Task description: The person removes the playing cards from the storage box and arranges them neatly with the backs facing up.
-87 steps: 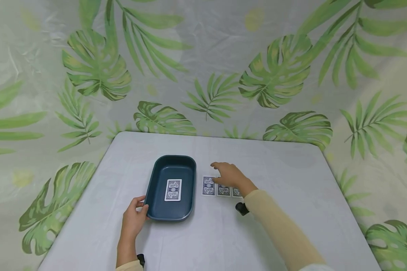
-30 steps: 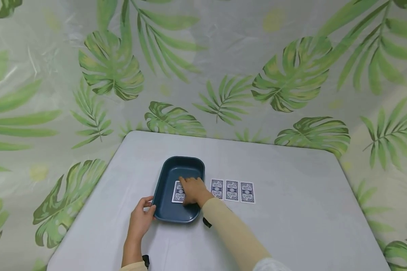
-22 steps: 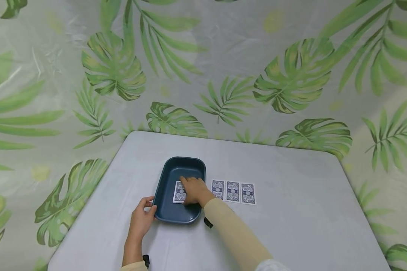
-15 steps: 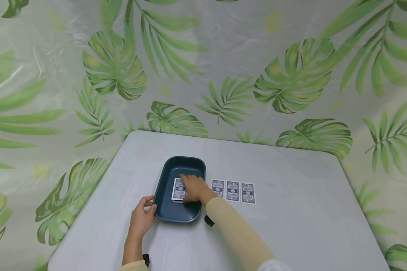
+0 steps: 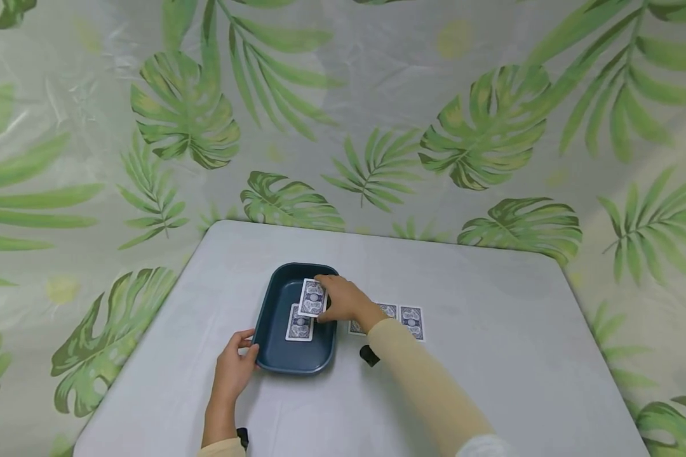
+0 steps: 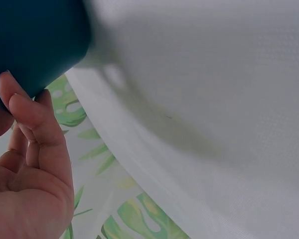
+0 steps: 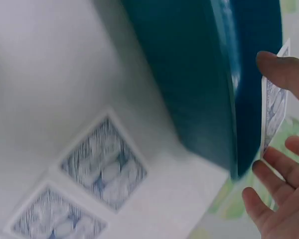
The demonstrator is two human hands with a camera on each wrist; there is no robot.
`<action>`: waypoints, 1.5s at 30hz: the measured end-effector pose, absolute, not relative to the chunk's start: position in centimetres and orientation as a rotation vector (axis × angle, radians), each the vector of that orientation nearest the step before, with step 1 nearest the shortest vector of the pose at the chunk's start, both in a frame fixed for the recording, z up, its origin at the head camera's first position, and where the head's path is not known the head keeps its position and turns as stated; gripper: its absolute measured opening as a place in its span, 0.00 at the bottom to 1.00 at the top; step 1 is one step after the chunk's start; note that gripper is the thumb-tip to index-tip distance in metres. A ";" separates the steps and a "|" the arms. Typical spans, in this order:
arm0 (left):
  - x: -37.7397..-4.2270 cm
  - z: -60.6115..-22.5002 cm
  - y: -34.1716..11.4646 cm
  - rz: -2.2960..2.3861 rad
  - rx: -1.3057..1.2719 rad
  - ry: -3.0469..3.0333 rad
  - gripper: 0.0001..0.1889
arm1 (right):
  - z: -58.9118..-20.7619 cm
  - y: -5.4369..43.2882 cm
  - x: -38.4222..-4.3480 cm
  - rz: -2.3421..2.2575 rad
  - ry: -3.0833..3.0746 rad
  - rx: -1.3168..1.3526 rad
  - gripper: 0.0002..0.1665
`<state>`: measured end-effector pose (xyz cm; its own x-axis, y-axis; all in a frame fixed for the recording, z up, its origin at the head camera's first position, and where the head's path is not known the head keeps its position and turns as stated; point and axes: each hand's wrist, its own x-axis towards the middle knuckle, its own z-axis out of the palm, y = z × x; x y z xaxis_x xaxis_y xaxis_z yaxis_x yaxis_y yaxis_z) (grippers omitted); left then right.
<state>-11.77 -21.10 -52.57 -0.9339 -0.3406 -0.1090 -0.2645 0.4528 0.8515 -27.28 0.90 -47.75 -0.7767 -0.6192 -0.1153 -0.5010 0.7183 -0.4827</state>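
My right hand (image 5: 345, 299) pinches a playing card (image 5: 313, 298) by its edges over the blue tray (image 5: 297, 363). The card shows its blue-and-white patterned back. In the right wrist view, thumb and fingers of the right hand (image 7: 289, 194) span the tilted card (image 7: 275, 109) close by the tray wall (image 7: 189, 84). Another card (image 5: 300, 327) lies face down on the tray floor, its upper corner covered by the held one. At the tray's left side, my left hand (image 5: 233, 368) grips the rim. The left wrist view shows its fingers (image 6: 35, 112) against the tray wall (image 6: 45, 45).
Face-down cards (image 5: 413, 324) lie in a row on the white table (image 5: 491, 355), right of the tray and partly behind the right forearm. A leaf-patterned sheet (image 5: 371, 127) hangs behind the table's far edge.
The right hand has gone from the row to the tray, reached down at the card there, then lifted a card up and away, uncovering another beneath. The left hand keeps its grip.
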 end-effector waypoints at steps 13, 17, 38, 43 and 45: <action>-11.5 -52.6 -20.8 -1.510 0.567 -2.626 0.19 | -47.5 9.2 -29.4 -0.743 2.698 -0.638 0.53; -11.5 -52.4 -20.8 -1.508 0.557 -2.633 0.20 | -48.2 11.7 -29.3 -0.751 2.690 -0.562 0.53; -11.5 -51.9 -21.1 -1.478 0.545 -2.678 0.20 | -51.4 22.1 -27.7 -0.658 2.688 -0.414 0.53; -11.6 -52.0 -21.1 -1.491 0.539 -2.686 0.20 | -51.7 23.8 -27.1 -0.654 2.684 -0.393 0.53; -11.6 -52.0 -21.0 -1.493 0.539 -2.691 0.20 | -51.8 24.3 -26.9 -0.644 2.684 -0.392 0.53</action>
